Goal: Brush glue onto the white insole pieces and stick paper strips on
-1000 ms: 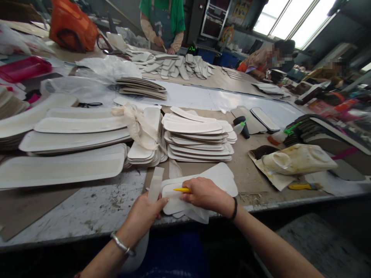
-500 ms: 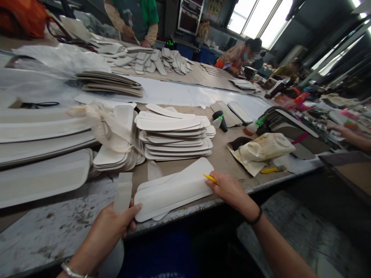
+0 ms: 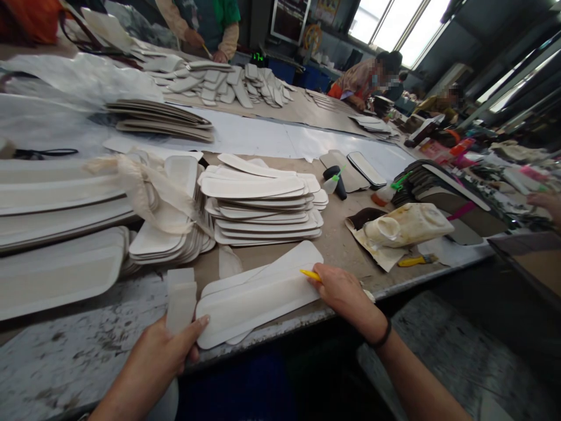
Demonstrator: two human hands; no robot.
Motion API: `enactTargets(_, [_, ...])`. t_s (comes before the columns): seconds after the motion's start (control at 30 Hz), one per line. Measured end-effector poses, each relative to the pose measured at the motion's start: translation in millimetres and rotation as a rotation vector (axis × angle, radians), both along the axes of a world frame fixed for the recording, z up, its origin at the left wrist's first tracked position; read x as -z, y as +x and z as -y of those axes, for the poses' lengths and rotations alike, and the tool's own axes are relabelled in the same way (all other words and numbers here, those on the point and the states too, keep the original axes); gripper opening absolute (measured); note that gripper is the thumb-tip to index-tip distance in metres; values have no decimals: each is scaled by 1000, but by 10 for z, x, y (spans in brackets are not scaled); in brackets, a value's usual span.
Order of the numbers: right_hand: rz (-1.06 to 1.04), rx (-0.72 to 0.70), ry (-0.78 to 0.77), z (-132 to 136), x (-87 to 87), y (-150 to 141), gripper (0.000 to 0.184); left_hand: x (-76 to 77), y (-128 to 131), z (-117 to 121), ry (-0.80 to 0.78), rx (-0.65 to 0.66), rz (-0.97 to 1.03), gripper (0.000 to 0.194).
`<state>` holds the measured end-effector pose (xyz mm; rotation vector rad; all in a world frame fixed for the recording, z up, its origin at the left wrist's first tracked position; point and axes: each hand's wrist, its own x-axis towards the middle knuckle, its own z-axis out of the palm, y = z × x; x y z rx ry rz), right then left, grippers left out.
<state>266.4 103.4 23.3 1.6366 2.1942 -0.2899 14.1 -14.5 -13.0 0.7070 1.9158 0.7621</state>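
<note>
A long white padded piece lies on top of two similar pieces at the near edge of the table. My right hand rests at its right end, closed round a thin yellow tool whose tip touches the piece. My left hand is at the left end, fingers closed on a narrow pale strip that stands up from it; the thumb touches the white piece's left tip.
Stacks of white pieces and long white panels fill the worktable behind. A yellowed plastic jug lies on its side at the right, with a yellow-handled brush. Other people work at the far side.
A second ago both hands were close together on the white piece; my right hand has slid with the yellow tool to the piece's right end, and my left hand has drawn back to the left.
</note>
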Motion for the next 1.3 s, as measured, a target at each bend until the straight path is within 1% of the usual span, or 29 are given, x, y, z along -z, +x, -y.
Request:
enactTargets(0.17, [-3, 1, -12, 3, 12, -29, 14, 91, -33, 11, -5, 4, -2, 38])
enactTargets(0.27, [36, 22, 56, 30, 2, -8, 14, 111, -40, 11, 4, 0, -5, 38])
enactTargets(0.37, [41, 66, 165, 55, 8, 113, 14, 103, -38, 9, 4, 5, 0, 36])
enactTargets(0.47, [-32, 162, 235, 74, 47, 273, 19, 104, -40, 9, 8, 34, 0, 36])
enactTargets(0.53, [-146, 208, 221, 84, 88, 343, 22, 119, -46, 8, 19, 35, 2, 37])
enactTargets(0.67, [-507, 303, 82, 102, 153, 363, 27, 138, -70, 3, 16, 40, 35, 39])
enactTargets(0.73, [-702, 403, -10, 120, 155, 344, 27, 103, -80, 8, 18, 34, 71, 37])
enactTargets(0.8, [-857, 511, -103, 147, 133, 326, 30, 31, -87, 22, 39, 19, 124, 36])
enactTargets(0.9, [-988, 643, -229, 191, 85, 303, 42, -105, -105, 52, 65, -2, 228, 36])
enactTargets(1.0, [-1127, 734, -339, 243, 72, 271, 48, -202, -150, 84, 111, -36, 333, 34])
enactTargets(1.07, [-1246, 780, -420, 284, 102, 237, 49, -229, -192, 106, 132, -71, 391, 35])
enactTargets(1.17, [-1397, 833, -527, 324, 176, 173, 51, -226, -257, 126, 126, -97, 497, 43])
enactTargets(1.23, [-1441, 844, -560, 305, 205, 129, 51, -223, -295, 109, 103, -100, 591, 46])
enactTargets(1.3, [-1444, 835, -556, 231, 184, 90, 52, -253, -330, 41, 97, -132, 665, 44])
